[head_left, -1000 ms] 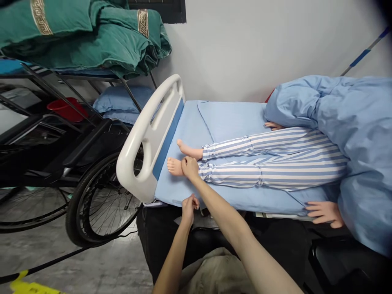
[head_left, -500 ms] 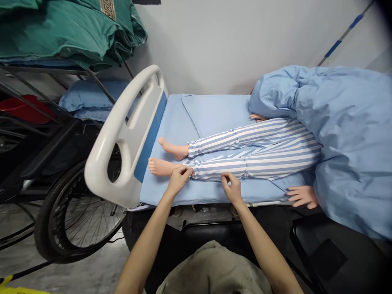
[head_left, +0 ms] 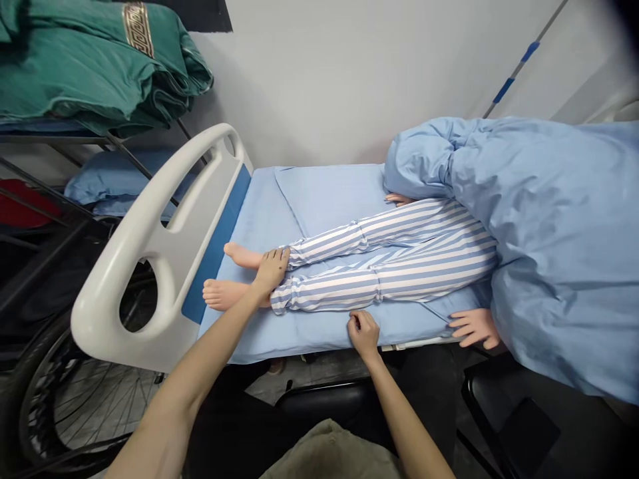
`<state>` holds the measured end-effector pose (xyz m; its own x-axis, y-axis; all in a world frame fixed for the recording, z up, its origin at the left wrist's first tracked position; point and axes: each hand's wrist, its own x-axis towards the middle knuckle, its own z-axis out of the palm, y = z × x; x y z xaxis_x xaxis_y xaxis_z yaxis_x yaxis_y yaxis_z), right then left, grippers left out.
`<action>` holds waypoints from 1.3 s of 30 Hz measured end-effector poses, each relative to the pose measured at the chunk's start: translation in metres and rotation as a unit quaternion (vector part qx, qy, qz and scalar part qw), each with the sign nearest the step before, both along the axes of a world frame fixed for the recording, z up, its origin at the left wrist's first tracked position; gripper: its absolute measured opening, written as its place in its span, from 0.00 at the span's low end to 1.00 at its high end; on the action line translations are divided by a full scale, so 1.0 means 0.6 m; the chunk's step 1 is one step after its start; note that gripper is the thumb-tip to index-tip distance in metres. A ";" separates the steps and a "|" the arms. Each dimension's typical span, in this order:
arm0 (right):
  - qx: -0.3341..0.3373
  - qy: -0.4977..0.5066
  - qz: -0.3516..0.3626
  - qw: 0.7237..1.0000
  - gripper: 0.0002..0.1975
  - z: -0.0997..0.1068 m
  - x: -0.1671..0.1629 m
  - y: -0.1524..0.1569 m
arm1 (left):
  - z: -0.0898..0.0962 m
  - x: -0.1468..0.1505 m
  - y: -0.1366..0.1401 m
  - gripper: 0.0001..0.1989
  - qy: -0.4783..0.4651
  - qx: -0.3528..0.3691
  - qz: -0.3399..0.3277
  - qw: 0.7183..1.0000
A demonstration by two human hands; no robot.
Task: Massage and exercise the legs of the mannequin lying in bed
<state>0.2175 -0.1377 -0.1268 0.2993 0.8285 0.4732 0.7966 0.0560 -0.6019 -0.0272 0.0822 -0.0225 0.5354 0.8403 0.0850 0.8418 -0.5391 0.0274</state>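
1) my left hand (head_left: 272, 269) spread over far trouser cuff (head_left: 298, 253), likely steadying it | 2) my right hand (head_left: 364, 332) curled in at bed sheet (head_left: 312, 339), probably idle

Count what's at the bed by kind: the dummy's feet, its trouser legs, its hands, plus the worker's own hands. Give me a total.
Dummy's feet: 2
Trouser legs: 2
Dummy's hands: 2
Worker's left hand and right hand: 2
Total: 8
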 end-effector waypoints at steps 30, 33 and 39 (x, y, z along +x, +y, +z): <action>0.048 -0.146 -0.055 0.987 0.13 -0.022 -0.014 0.008 | 0.061 -0.001 -0.059 0.16 -0.026 -0.155 0.162 0.974; 0.019 -0.141 -0.055 0.988 0.13 -0.024 -0.013 0.008 | 0.070 0.000 -0.065 0.19 -0.019 -0.231 0.171 0.958; -0.063 -0.129 -0.041 0.989 0.14 -0.033 -0.010 0.009 | 0.039 -0.033 -0.108 0.24 -0.064 -0.149 0.005 0.987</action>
<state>0.2113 -0.1322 -0.1463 0.2513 0.8638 0.4367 0.9233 -0.0786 -0.3758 -0.0471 0.0176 0.0012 0.5271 0.8440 -0.0995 0.8267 -0.4821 0.2900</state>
